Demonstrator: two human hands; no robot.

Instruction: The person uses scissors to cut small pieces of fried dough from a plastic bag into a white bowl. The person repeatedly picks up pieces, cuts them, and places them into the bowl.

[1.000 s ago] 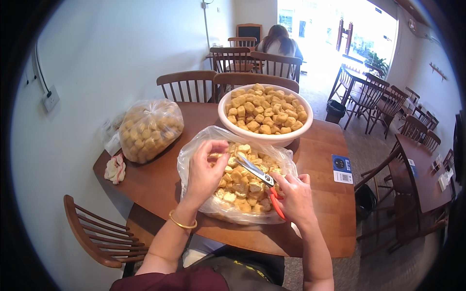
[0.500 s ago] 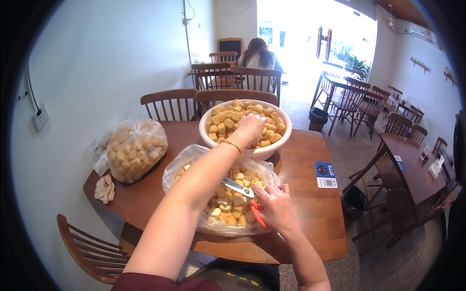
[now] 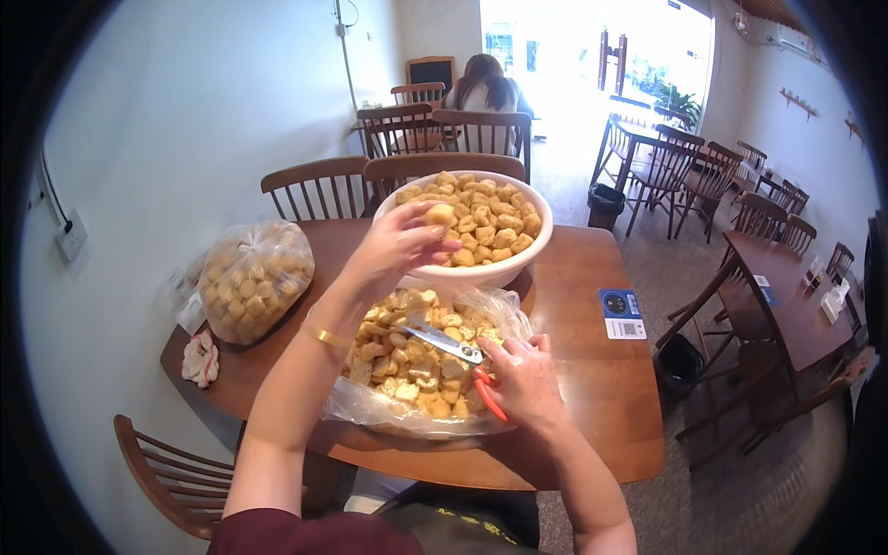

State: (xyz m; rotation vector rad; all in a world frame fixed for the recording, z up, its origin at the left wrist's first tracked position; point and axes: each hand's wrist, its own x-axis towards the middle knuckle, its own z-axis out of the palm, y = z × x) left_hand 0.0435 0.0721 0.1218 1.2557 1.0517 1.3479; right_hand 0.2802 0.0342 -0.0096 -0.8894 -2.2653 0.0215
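Strong daylight enters through the wide glass shopfront (image 3: 573, 79) at the far end, which burns out to white and glares on the grey speckled floor (image 3: 562, 196). The brown wooden tabletop (image 3: 592, 268) shows a sheen on its right and a dark shadow beside the round white plastic basin (image 3: 546, 227). The person's bare left hand (image 3: 393, 245) looks slightly soft. Fisheye distortion bends straight lines toward a black rim.

1. Mid-frame: open bag (image 3: 388, 412) of pcs (image 3: 407, 365) on table (image 3: 592, 407), scissors (image 3: 447, 345) over it.
2. Upper ctr: bowl (image 3: 499, 271) w/ cubes (image 3: 486, 208), just behind open bag.
3. Ctr-L: tied bag (image 3: 252, 282) on table; cloth (image 3: 200, 360) lower-L of it.
4. Ctr-R: card (image 3: 622, 314) on table.
5. Lower L: chair (image 3: 139, 460).
6. Top ctr: person (image 3: 483, 97) beyond bowl.
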